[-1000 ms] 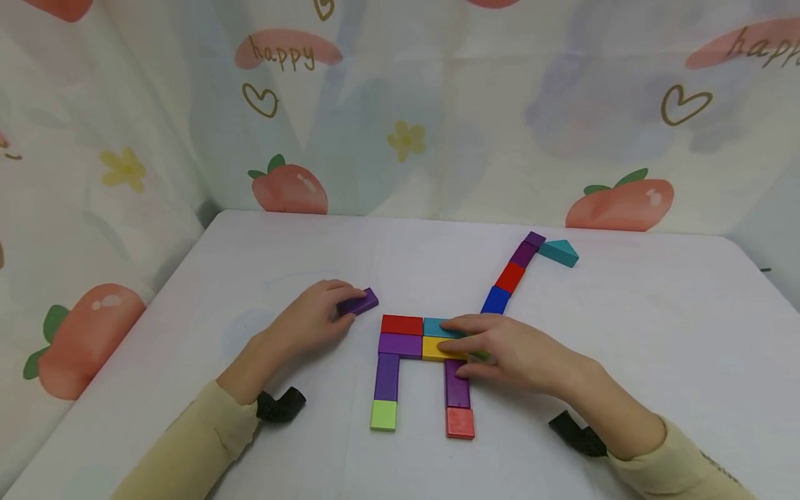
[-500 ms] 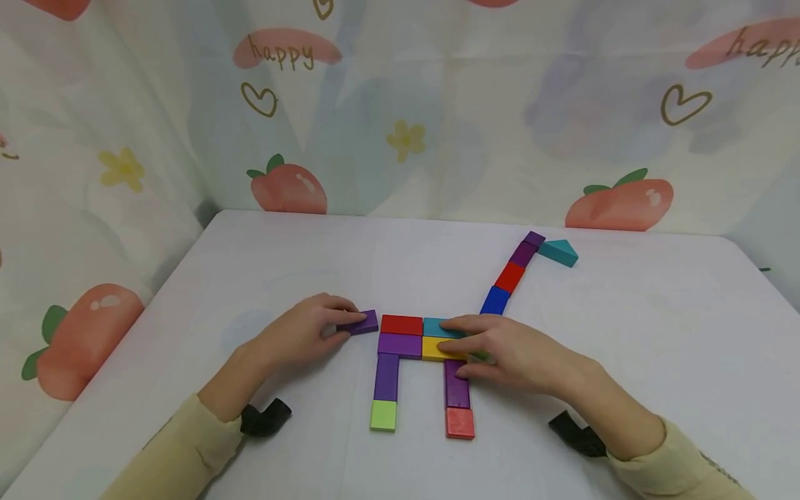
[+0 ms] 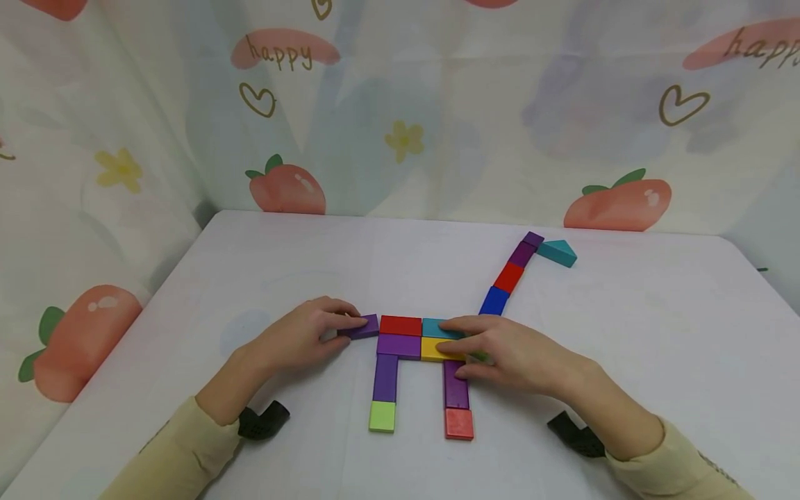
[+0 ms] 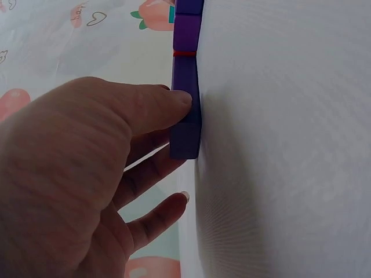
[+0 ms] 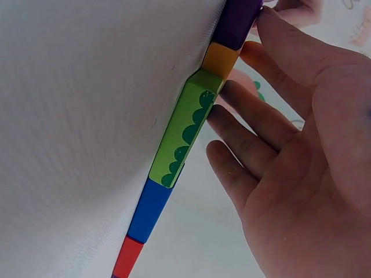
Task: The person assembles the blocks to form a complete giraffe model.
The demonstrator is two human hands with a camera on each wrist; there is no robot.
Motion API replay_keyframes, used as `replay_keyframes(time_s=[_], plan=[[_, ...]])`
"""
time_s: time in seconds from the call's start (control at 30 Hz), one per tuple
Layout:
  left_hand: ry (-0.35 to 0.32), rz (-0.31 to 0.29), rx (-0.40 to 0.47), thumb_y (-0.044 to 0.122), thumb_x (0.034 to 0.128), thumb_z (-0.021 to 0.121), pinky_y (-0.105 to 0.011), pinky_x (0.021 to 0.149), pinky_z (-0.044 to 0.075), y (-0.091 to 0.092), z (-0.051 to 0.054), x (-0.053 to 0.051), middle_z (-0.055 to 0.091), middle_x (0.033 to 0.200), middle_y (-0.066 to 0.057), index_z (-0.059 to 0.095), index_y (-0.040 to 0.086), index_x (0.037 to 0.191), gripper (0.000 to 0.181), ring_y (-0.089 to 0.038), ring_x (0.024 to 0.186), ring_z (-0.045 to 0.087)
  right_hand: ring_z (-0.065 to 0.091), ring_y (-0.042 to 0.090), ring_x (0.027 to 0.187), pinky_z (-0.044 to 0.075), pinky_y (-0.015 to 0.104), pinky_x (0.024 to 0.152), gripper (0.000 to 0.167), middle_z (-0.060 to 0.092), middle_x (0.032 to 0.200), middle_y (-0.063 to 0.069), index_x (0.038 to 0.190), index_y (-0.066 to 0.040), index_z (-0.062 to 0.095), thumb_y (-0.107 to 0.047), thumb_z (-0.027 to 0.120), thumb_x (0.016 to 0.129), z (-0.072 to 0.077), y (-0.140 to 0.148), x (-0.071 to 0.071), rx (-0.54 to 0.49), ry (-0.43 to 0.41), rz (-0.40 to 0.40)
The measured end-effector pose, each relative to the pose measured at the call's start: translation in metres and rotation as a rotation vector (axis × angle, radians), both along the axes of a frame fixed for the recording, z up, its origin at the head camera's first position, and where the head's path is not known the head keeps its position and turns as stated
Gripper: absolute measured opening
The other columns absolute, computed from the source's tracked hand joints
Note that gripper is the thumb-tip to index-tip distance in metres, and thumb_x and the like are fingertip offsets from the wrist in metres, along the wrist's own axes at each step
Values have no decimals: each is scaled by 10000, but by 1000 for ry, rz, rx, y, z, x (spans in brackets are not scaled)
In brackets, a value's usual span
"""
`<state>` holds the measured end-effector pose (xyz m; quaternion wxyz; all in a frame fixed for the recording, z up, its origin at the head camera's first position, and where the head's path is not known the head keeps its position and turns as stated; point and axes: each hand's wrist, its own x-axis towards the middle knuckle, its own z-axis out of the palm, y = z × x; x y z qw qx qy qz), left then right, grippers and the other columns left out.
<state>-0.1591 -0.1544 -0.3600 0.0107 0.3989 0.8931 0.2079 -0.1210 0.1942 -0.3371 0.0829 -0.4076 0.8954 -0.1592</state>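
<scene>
My left hand (image 3: pixel 306 333) pinches a purple block (image 3: pixel 364 326) between thumb and fingers, flat on the table. Its right end meets the corner of a red block (image 3: pixel 401 325). In the left wrist view the thumb lies along the side of that purple block (image 4: pixel 185 136). My right hand (image 3: pixel 519 354) rests with outstretched fingers on the teal block (image 3: pixel 437 327), the yellow block (image 3: pixel 432 348) and the top of a purple leg block (image 3: pixel 455 389). Below that hand, mostly hidden in the head view, is a green block (image 5: pixel 184 130) with dark green scallops, seen in the right wrist view.
A slanted row with a blue block (image 3: pixel 494 301) and a red block (image 3: pixel 509 278) runs up to a teal triangle (image 3: pixel 558 253) at the back right. A lime block (image 3: pixel 382 417) and a coral block (image 3: pixel 459 423) end two legs. Patterned curtains edge the white table (image 3: pixel 300 444).
My left hand has brought the purple block toward me and turned it, so its end now meets the red block. The right hand stays where it was.
</scene>
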Motion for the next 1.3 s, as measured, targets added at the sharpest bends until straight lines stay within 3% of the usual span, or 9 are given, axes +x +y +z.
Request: replay_keyframes(time_s=[1.07,1.3], plan=[[-32,35,-34,82,908,745,-398,970,528,1,-2,1,641,1271,-60,707,102,1296,391,-241,1188,586,530,303,1301,502,453,998,423,554,1440,85,1350,-172,678,-282,734,945,1,-1,-1,16,-5,-6],[-34,41,-8,127,907,755,-402,965,531,-1,-2,2,644,1268,-61,703,103,1300,397,-238,1182,592,528,300,1306,497,458,1003,421,553,1443,82,1350,-170,678,-281,732,948,1,-1,-2,15,-1,-5]])
